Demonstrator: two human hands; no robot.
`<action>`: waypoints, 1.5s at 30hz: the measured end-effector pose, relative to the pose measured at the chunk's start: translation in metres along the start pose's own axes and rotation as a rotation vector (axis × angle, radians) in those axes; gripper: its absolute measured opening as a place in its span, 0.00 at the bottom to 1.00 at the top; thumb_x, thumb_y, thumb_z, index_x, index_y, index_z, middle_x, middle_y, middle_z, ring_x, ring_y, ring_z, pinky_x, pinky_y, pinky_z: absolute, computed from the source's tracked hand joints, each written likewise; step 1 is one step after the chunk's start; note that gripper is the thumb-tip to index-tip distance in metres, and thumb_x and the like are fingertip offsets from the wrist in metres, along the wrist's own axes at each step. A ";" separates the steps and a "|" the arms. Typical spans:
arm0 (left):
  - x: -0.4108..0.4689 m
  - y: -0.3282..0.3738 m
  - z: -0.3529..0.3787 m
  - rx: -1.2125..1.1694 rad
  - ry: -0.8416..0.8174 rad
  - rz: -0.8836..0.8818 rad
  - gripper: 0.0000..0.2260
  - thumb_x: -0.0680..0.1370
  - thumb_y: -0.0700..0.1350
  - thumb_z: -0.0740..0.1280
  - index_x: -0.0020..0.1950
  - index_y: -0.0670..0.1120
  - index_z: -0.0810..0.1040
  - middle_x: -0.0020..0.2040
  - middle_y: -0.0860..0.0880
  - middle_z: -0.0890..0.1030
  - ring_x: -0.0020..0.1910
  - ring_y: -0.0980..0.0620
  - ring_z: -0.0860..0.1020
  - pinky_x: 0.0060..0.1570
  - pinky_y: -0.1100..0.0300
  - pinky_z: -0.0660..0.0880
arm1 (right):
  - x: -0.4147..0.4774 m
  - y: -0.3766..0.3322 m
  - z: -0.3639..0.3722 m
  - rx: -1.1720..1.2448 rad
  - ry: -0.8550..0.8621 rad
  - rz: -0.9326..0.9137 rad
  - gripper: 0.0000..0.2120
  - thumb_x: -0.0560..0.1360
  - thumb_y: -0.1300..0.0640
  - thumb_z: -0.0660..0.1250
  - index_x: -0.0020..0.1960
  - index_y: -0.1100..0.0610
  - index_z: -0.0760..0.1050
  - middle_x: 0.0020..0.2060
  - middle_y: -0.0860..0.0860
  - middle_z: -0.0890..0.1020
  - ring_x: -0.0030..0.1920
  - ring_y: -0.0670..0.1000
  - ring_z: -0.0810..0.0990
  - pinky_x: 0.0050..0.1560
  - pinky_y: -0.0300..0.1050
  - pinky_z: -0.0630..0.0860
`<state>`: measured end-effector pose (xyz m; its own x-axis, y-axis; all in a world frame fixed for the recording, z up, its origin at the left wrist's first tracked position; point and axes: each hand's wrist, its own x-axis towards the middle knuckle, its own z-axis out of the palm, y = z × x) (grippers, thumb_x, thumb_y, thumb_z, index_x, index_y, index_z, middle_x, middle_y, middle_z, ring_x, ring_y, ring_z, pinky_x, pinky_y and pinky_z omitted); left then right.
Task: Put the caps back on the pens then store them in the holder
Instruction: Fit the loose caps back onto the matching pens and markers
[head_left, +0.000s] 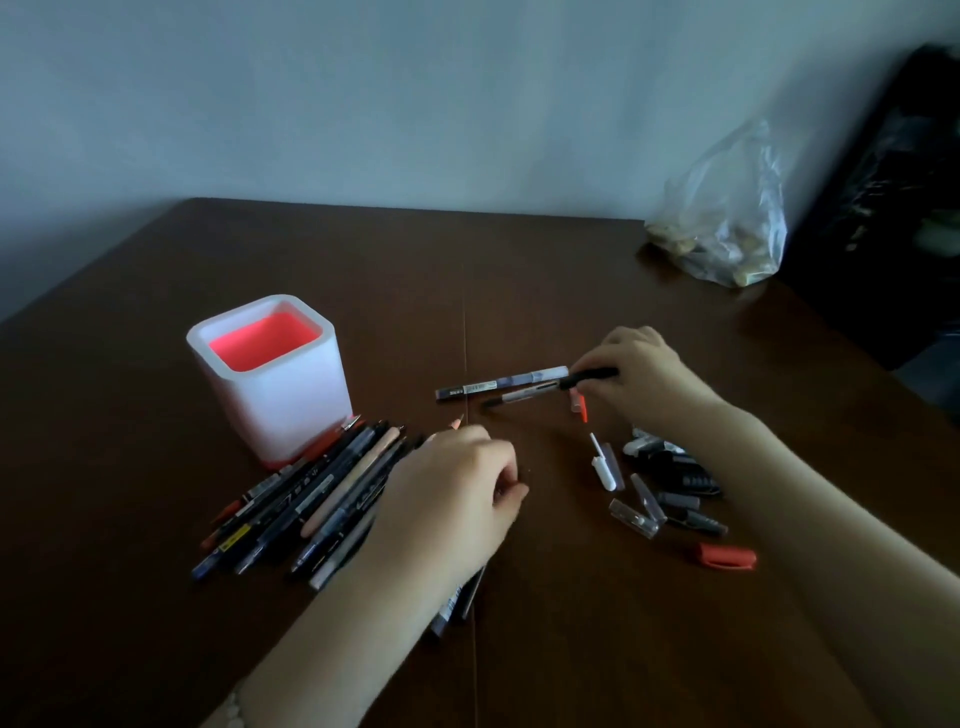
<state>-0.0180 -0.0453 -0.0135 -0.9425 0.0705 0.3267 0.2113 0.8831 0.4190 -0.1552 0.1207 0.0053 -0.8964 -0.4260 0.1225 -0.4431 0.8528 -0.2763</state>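
Note:
A white square holder (275, 382) with a red inside stands at the left of the brown table. Several uncapped pens (311, 499) lie in a heap in front of it. My left hand (452, 499) rests on the right side of that heap, fingers curled over the pens; what it holds is hidden. My right hand (639, 369) pinches the black cap end of a clear pen (524, 396). A second capped pen (501, 385) lies just behind it. Several loose caps (665, 483) lie below my right hand, with a red cap (727, 556) nearest me.
A clear plastic bag (727, 218) with small pale items sits at the table's back right corner. A dark piece of furniture (893, 208) stands beyond the right edge. A seam (467, 322) runs down the table's middle.

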 end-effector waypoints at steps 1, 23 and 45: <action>-0.001 0.002 0.003 0.049 -0.041 -0.003 0.07 0.77 0.53 0.62 0.47 0.52 0.75 0.45 0.56 0.72 0.47 0.58 0.71 0.40 0.66 0.67 | 0.008 -0.004 0.006 -0.016 -0.015 -0.016 0.11 0.75 0.53 0.64 0.56 0.49 0.78 0.51 0.48 0.72 0.60 0.53 0.65 0.62 0.49 0.62; -0.005 0.021 0.021 -0.147 0.167 0.088 0.12 0.76 0.52 0.64 0.48 0.43 0.78 0.36 0.52 0.81 0.32 0.57 0.78 0.30 0.70 0.72 | -0.097 0.058 -0.015 0.046 -0.012 0.152 0.09 0.75 0.56 0.64 0.54 0.52 0.78 0.51 0.47 0.77 0.51 0.45 0.74 0.51 0.38 0.72; -0.004 0.007 0.025 -0.137 0.162 0.029 0.09 0.73 0.49 0.64 0.47 0.47 0.80 0.38 0.56 0.80 0.34 0.62 0.74 0.29 0.79 0.65 | -0.074 0.021 -0.005 0.125 -0.228 0.305 0.09 0.71 0.55 0.66 0.50 0.55 0.78 0.42 0.54 0.82 0.41 0.52 0.80 0.39 0.46 0.77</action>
<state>-0.0187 -0.0276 -0.0329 -0.8839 0.0093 0.4676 0.2811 0.8096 0.5153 -0.0982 0.1717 -0.0053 -0.9545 -0.2268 -0.1936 -0.1394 0.9133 -0.3826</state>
